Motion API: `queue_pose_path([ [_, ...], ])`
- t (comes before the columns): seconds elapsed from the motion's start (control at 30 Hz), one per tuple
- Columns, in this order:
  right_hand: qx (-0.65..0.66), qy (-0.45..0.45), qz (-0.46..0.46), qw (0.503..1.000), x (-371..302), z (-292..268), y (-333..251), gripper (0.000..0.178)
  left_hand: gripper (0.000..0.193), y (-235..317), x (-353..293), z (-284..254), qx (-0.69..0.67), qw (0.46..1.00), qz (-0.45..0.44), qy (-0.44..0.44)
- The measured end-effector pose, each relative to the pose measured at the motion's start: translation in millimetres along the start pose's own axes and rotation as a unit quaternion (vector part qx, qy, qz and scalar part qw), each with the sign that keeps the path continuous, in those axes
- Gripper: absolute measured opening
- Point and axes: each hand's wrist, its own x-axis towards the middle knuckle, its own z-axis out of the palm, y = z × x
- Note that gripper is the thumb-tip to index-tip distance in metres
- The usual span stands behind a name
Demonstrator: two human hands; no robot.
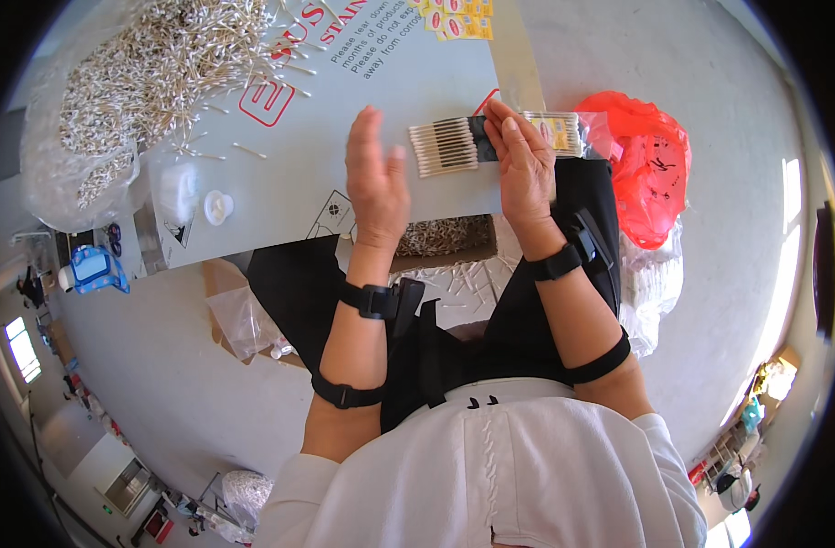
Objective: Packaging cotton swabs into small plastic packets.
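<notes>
My left hand (pixel 377 187) is raised over the table's near edge with fingers stretched upward, holding nothing. To its right, a neat row of cotton swabs (pixel 443 148) lies side by side on the grey tabletop, white tips at both ends. A black strip (pixel 482 139) sits at the row's right end. My right hand (pixel 525 173) is at this strip, its fingers extended and partly covering it; I see no clear grip. Just right of that hand lies a clear pack of swabs with a yellow label (pixel 558 133).
A clear bag (pixel 89 192) spills a large heap of loose swabs (pixel 162 64) at the far left. A small white round piece (pixel 218 207) stands nearby. Yellow labels (pixel 457 20) lie at the back. A red plastic bag (pixel 653 164) hangs at the right; a swab-filled box (pixel 446 237) is below.
</notes>
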Motion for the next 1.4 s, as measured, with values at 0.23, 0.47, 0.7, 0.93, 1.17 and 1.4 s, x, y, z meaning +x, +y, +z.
queue_pose_path([
  [0.23, -0.265, -0.063, -0.044, 0.961, -10, -24, -12, 0.014, 0.094, 24, -20, 11, 0.340, 0.910, 0.084, -0.224],
  [0.47, -0.493, -0.127, -0.196, 0.838, -17, -22, -11, 0.009, 0.092, 18, -25, 16, 0.331, 0.913, 0.075, -0.226],
  [0.7, -0.520, -0.125, -0.226, 0.814, -20, -18, -11, 0.006, 0.092, 15, -26, 17, 0.332, 0.913, 0.072, -0.226],
  [0.93, -0.527, -0.161, -0.228, 0.803, -20, -22, -12, 0.006, 0.091, 14, -26, 18, 0.337, 0.912, 0.078, -0.221],
  [1.17, -0.502, -0.109, -0.213, 0.831, -16, -17, -13, 0.009, 0.092, 15, -26, 19, 0.340, 0.912, 0.077, -0.218],
  [1.4, -0.517, -0.105, -0.195, 0.827, -17, -15, -12, 0.009, 0.092, 15, -27, 19, 0.341, 0.912, 0.075, -0.216],
])
